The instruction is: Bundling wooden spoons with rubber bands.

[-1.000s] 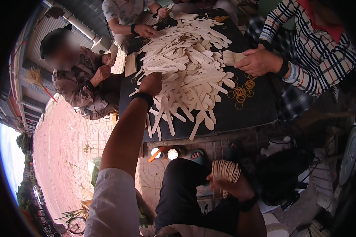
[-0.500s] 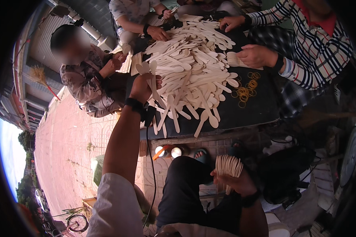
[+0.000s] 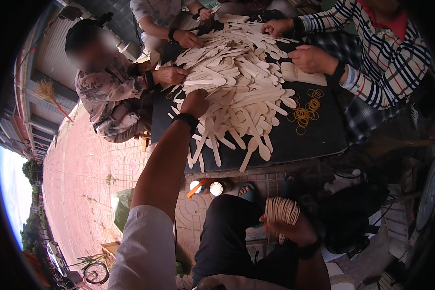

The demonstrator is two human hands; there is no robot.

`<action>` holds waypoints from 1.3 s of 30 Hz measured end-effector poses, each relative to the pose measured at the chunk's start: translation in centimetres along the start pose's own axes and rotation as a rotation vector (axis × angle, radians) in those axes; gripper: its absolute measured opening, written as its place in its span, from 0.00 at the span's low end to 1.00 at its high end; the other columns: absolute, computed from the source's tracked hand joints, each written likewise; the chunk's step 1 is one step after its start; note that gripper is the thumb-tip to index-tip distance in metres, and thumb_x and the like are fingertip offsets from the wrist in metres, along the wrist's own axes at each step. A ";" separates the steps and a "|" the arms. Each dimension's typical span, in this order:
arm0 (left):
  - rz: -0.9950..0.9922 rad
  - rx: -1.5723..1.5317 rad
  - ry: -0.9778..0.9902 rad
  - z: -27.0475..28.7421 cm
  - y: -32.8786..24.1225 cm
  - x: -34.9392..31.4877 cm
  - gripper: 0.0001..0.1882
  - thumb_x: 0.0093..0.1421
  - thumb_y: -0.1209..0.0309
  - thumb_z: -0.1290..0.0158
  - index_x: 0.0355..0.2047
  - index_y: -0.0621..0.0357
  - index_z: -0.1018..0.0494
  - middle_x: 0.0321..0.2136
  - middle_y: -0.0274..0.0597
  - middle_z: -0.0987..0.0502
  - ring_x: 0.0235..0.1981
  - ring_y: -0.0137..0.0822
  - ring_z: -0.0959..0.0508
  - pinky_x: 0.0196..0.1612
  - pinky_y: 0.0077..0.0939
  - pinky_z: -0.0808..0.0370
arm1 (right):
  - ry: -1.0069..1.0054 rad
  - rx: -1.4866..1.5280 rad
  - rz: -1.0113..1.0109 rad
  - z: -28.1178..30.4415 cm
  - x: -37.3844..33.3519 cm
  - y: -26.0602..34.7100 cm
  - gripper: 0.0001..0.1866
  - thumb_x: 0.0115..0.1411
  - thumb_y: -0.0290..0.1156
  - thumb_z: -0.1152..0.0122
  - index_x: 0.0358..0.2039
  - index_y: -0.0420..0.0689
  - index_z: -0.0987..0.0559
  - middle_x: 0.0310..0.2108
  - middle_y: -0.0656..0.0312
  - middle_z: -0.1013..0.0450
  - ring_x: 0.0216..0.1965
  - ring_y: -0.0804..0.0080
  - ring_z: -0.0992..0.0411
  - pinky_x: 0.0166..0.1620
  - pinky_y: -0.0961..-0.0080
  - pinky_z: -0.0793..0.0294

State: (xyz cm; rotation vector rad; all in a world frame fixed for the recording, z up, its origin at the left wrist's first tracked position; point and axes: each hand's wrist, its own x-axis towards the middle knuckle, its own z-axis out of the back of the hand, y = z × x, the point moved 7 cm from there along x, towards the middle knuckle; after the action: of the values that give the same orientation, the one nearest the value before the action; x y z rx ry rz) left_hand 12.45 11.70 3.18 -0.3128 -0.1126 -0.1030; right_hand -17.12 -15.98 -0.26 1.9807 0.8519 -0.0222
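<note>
Out past my left arm, pink patterned paving (image 3: 92, 164) spreads wide. Ahead of both hands stands one black-topped table (image 3: 319, 133), its dark surface uncovered toward the near right corner. Three co-workers show clearly around it: one in a checked shirt (image 3: 372, 60) ahead and right of my right hand, one in a patterned jacket (image 3: 113, 87) left of my left hand, one in a pale printed top (image 3: 154, 21) farther beyond that hand. One big heap of wooden spoons (image 3: 237, 82) covers the table's middle, too many to count: pale, flat, smooth, round-ended, lying crisscross. My left hand (image 3: 195, 103) is at the heap's near left side, fingers turned down and hidden, so I cannot tell whether it grips a spoon. My right hand (image 3: 298, 229), lower and nearer me, is closed around one fanned bundle (image 3: 281, 210) of the same pale wood, pieces packed edge to edge. Two pale-topped containers (image 3: 217, 188) stand on the ground between my hands. Smallest are the yellow rubber bands (image 3: 304, 116), overlapping beyond my right hand.
</note>
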 end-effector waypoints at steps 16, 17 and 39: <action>0.028 0.286 -0.071 3.7 0.3 -0.5 0.09 0.52 0.72 0.56 0.28 0.62 0.28 0.26 0.55 0.24 0.31 0.52 0.23 0.36 0.42 0.27 | 0.025 0.023 0.047 0.0 -0.1 -0.3 0.24 0.53 0.20 0.42 0.50 0.38 0.36 0.38 0.51 0.29 0.34 0.70 0.27 0.38 0.72 0.25; 0.083 0.117 -0.060 4.1 0.5 -0.7 0.09 0.52 0.71 0.56 0.28 0.63 0.28 0.23 0.54 0.24 0.29 0.50 0.23 0.34 0.40 0.27 | 0.024 0.030 0.043 0.0 -0.1 -0.4 0.24 0.53 0.20 0.42 0.51 0.38 0.37 0.38 0.51 0.29 0.34 0.70 0.27 0.38 0.72 0.25; 0.223 -1.326 -0.110 4.5 -1.9 -5.6 0.15 0.49 0.80 0.46 0.38 0.59 0.32 0.25 0.34 0.29 0.23 0.25 0.29 0.25 0.19 0.33 | -0.042 0.015 0.112 0.1 -0.1 0.6 0.23 0.52 0.20 0.43 0.50 0.38 0.36 0.36 0.52 0.28 0.33 0.69 0.27 0.38 0.71 0.26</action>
State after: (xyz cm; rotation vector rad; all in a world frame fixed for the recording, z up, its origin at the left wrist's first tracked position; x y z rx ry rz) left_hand 6.26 11.75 7.35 -1.6519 -0.1038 0.0793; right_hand -16.85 -16.29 0.13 2.0320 0.7152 -0.0049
